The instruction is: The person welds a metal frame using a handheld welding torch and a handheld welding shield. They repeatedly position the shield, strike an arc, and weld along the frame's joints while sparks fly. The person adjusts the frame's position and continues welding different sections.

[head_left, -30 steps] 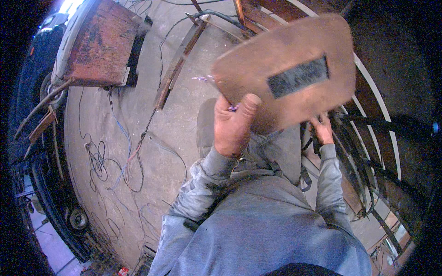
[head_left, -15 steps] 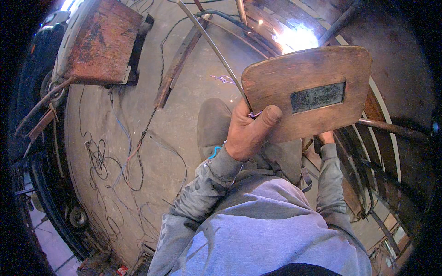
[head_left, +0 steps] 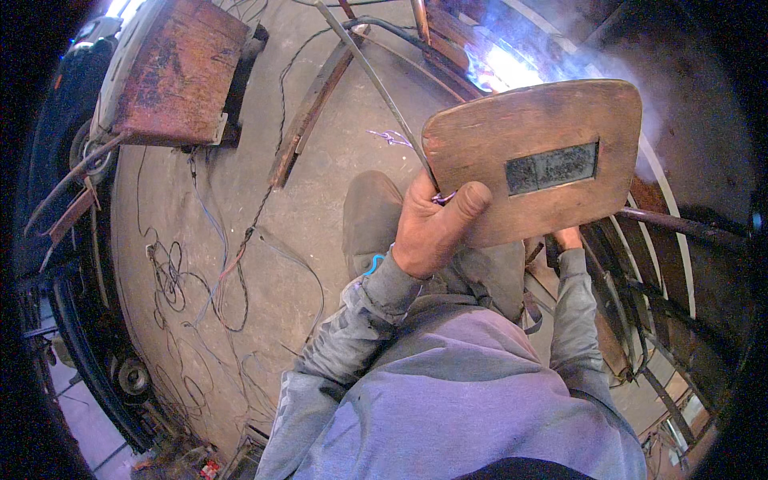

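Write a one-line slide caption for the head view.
Left hand holds a brown wooden shield board with a dark rectangular window before a bright glare; right hand is mostly hidden behind it.

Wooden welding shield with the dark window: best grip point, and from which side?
Grip the wooden shield at its lower left edge, coming from below, as the left hand does: thumb across the face, clear of the dark window. The board is flat and thin, so a pinch suits it.

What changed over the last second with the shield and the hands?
The wooden welding shield swung right and slightly down, uncovering a bright arc glow and smoke above it. The left hand kept its grip on the shield; the right hand stayed low behind it.
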Demonstrator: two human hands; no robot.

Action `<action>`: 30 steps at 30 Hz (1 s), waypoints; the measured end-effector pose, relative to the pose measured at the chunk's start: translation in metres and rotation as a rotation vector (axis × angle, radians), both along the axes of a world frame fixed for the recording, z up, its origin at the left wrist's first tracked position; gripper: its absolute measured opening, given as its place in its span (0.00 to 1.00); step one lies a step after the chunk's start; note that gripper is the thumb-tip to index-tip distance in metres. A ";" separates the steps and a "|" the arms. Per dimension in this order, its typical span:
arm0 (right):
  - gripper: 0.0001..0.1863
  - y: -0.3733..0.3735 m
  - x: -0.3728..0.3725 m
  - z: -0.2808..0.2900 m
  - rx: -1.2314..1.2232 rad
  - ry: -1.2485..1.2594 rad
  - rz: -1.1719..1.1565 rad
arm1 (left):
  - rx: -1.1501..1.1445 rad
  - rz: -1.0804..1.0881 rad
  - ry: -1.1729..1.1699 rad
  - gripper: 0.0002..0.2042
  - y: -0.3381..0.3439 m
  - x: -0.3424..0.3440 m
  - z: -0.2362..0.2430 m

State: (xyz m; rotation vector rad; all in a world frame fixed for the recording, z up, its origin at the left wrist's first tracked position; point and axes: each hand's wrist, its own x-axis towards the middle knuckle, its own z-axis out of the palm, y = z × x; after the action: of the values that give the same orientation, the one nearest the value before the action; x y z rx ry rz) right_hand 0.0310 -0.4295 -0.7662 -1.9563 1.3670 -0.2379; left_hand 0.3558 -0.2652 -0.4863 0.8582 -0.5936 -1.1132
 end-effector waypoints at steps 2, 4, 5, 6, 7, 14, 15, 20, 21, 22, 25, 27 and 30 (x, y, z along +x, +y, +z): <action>0.28 0.000 0.000 0.001 0.001 -0.002 -0.001 | 0.002 -0.001 0.002 0.31 0.000 0.001 -0.001; 0.28 0.001 -0.001 0.001 0.005 -0.003 -0.006 | 0.003 -0.024 0.003 0.31 0.000 0.003 -0.002; 0.28 0.001 0.000 0.001 0.007 -0.005 -0.007 | 0.001 -0.019 0.004 0.31 0.001 0.003 -0.003; 0.28 0.001 0.000 0.001 0.008 -0.006 -0.007 | 0.000 -0.014 0.005 0.31 0.001 0.002 -0.003; 0.28 0.001 0.000 0.001 0.010 -0.010 -0.009 | -0.002 -0.009 0.006 0.31 0.001 0.002 -0.004; 0.28 0.002 0.001 0.002 0.016 -0.033 -0.020 | -0.022 0.004 -0.001 0.30 0.002 0.001 -0.006; 0.28 0.001 0.000 0.001 0.012 -0.035 -0.021 | -0.034 0.003 -0.002 0.30 0.002 0.001 -0.007; 0.27 0.002 -0.008 0.000 -0.017 -0.092 -0.021 | -0.033 0.016 0.025 0.31 0.000 -0.003 -0.005; 0.27 0.005 -0.007 0.007 0.032 -0.140 -0.056 | -0.003 0.000 0.032 0.30 0.000 0.000 -0.003; 0.26 0.009 0.014 0.036 0.160 -0.246 -0.117 | 0.031 0.008 0.032 0.30 0.005 0.004 -0.002; 0.22 0.027 0.047 0.093 0.386 -0.460 -0.314 | 0.130 0.225 -0.163 0.28 0.009 0.012 0.006; 0.21 0.026 0.050 0.102 0.359 -0.370 -0.322 | 0.012 0.355 -0.030 0.28 0.001 0.016 0.006; 0.23 0.025 0.045 0.094 0.344 -0.317 -0.324 | -0.038 0.479 0.007 0.29 -0.005 0.027 0.005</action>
State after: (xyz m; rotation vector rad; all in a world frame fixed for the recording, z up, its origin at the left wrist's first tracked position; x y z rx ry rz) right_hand 0.0757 -0.4042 -0.6718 -1.3480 1.3992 -0.4165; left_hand 0.3824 -0.2700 -0.4813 0.9031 -0.3733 -0.6678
